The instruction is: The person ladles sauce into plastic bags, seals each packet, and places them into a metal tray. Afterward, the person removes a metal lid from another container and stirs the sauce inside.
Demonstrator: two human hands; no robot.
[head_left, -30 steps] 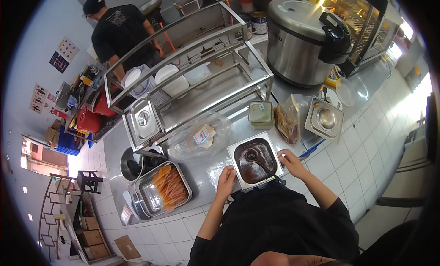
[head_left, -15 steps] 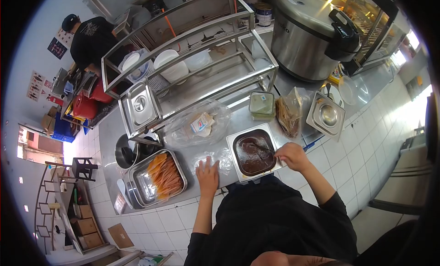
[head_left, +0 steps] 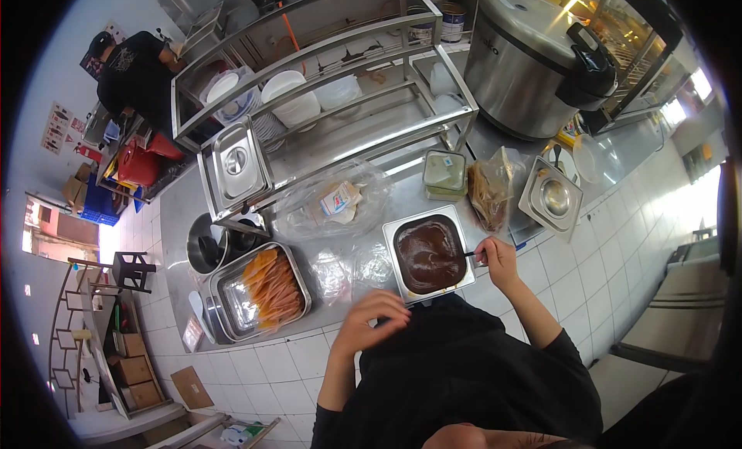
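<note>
A square metal pan (head_left: 391, 256) of dark brown sauce (head_left: 433, 267) sits at the counter's front edge. Closed around a thin dark handle (head_left: 470, 253), my right hand (head_left: 498, 262) is just beyond the pan's right rim. The handle's other end reaches into the sauce, so its kind is hidden. My left hand (head_left: 372, 321) hovers before the pan's near left corner, fingers loosely bent, holding nothing. A sheet of clear plastic (head_left: 340, 271) lies on the counter left of the pan. Farther left, a metal tray (head_left: 243, 314) contains orange-pink slices (head_left: 274, 290).
Behind the pan lie a plastic bag (head_left: 305, 213), a lidded green container (head_left: 444, 171) and a bag of brown food (head_left: 488, 194). A metal rack (head_left: 340, 159) carries bowls. A large cooker (head_left: 518, 70) stands back right. Another person (head_left: 139, 74) works at far left.
My left hand has lifted off the plastic sheet and drawn back toward my body. My right hand has shifted slightly, still gripping the handle, and the sauce surface shows a new swirl.
</note>
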